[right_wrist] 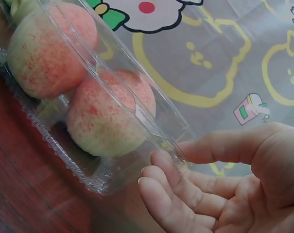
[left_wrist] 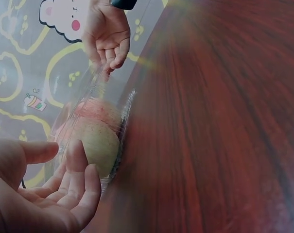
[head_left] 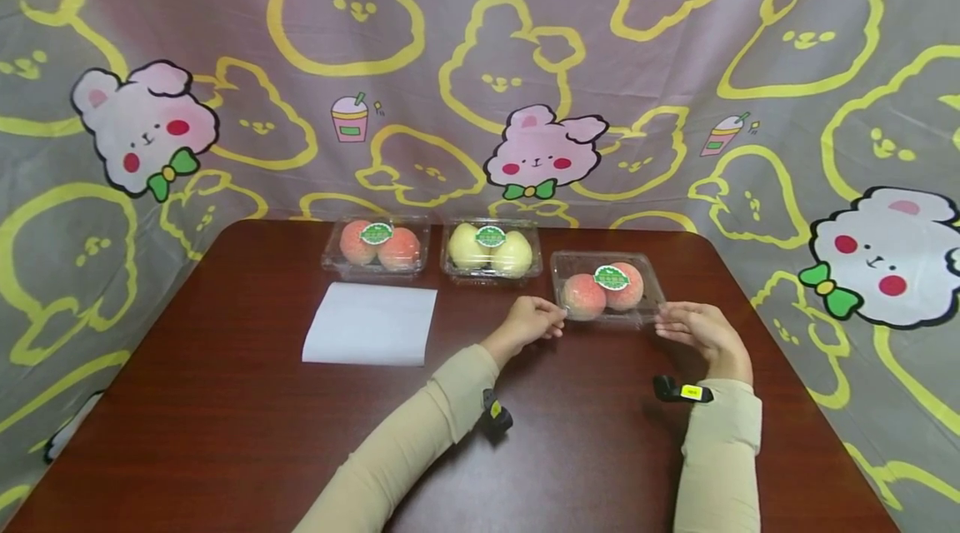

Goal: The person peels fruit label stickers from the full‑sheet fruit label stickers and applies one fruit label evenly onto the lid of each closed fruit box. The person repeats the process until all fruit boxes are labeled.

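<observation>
A clear plastic fruit box (head_left: 648,271) with two peaches (head_left: 585,297) inside and a green-and-white label (head_left: 612,277) on its lid stands at the right of the table. My left hand (head_left: 531,321) pinches its near left corner between thumb and fingers. At the near right corner, my right hand (head_left: 703,331) holds the edge. Up close in the right wrist view, the thumb (right_wrist: 219,148) and index finger meet at the lid's corner. The left wrist view has the left hand (left_wrist: 49,189) in front of the box, with the lid down over the peaches.
To the left stand a clear box of yellowish fruit (head_left: 491,250) and another box of peaches (head_left: 378,248), both lidded and labelled. A white sheet of paper (head_left: 369,325) lies before them on the dark red table (head_left: 225,416). A patterned curtain (head_left: 420,100) surrounds the table's back and sides.
</observation>
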Demonstrator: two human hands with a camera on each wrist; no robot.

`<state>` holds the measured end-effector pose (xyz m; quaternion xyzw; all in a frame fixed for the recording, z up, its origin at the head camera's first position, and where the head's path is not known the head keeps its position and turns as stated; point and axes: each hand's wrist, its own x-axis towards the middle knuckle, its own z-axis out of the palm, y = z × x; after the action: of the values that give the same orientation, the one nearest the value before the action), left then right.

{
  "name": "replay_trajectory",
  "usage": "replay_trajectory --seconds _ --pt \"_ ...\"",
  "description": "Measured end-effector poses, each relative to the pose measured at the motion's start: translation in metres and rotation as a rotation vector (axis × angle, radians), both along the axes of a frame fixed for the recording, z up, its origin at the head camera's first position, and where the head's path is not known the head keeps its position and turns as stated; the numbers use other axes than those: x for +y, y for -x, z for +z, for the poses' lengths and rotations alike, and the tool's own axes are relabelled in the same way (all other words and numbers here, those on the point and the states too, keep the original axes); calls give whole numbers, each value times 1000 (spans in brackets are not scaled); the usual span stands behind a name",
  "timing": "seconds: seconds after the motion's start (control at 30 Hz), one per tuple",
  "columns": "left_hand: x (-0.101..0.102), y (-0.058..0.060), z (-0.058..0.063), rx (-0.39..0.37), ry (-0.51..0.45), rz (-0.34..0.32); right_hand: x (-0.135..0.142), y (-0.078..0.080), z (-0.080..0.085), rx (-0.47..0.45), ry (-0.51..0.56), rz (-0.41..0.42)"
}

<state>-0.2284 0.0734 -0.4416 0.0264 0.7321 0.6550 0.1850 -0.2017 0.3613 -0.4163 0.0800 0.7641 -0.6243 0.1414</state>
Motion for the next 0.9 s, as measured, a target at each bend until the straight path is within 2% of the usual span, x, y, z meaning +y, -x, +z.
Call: replay_trajectory --seconds 0.13,0.23,0.37,0.53,0.9 --pt "1 3 0 3 -19 27 0 2 0 -27 49 -24" --pt "2 3 1 7 -24 47 -5 4 -1 -50 69 -84" --pt "4 3 2 12 -21 54 -15 8 -1 -73 148 -192" --pt "2 2 0 10 -18 23 -24 9 0 -63 168 -273" --pt "-6 -6 -1 36 -36 -37 -32 14 -3 -43 168 -357"
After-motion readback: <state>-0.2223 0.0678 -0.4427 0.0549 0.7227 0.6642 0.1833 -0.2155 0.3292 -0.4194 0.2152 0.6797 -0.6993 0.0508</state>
